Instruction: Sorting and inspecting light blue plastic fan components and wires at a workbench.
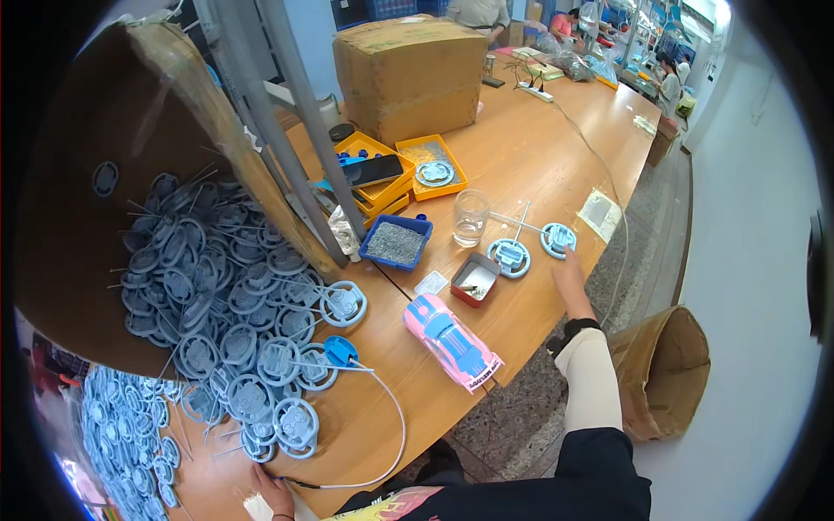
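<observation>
My right hand (570, 285) reaches to the table's right edge, a finger on the rim of a light-blue toy steering wheel (556, 240) with a thin rod. It seems to pinch the rim; the thumb is hidden. Beside it lies a second such wheel (509, 258), its rod pointing away. At the lower edge my left hand (274, 495) rests by the pile of wheels (252, 343), fingers stretched out and apparently holding nothing. Near that hand, a white cable (405, 425) curves up to a blue plastic piece (340, 351). A pink and blue toy car (450, 340) sits between my arms.
A large cardboard box (78, 260) on its side spills wheels at left, behind metal posts (304, 113). Mid-table are a glass (470, 217), a red tin (475, 280), a blue screw tray (397, 241) and yellow trays (433, 165). An open carton (669, 373) stands at right.
</observation>
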`<state>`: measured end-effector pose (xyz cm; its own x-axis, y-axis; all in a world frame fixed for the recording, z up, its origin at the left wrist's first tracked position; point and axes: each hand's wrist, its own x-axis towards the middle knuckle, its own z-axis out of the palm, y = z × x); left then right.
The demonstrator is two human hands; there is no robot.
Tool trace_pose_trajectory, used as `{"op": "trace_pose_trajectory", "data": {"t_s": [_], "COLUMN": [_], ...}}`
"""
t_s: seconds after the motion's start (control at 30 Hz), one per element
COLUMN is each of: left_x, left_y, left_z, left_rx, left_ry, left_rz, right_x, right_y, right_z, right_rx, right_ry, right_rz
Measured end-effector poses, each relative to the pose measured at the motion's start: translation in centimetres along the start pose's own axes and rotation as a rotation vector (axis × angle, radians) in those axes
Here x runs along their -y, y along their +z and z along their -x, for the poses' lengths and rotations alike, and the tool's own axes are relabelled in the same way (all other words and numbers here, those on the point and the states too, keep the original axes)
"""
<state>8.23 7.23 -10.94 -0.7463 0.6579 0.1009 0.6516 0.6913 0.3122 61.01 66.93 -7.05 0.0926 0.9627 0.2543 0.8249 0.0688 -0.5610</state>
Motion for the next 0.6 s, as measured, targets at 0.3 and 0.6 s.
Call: {"op": "trace_pose_trajectory", "data": {"t_s": [0.3,0.6], "left_x": [-0.4,2.3], "left_y": [-3.6,-6.0], "left_z": [-0.1,-5.9], "left_rx": [-0.03,-0.029], "left_ry": [0.206,0.124], "left_rz": [0.196,0.502], "right_x": [17.7,34.4], "right_y": [-6.3,3.4], "right_z": [14.8,41.3], "right_rx": [-0.181,0.938], "right_ry": [-0.213,-0.77], "right_rz": [-0.367,-0.462]}}
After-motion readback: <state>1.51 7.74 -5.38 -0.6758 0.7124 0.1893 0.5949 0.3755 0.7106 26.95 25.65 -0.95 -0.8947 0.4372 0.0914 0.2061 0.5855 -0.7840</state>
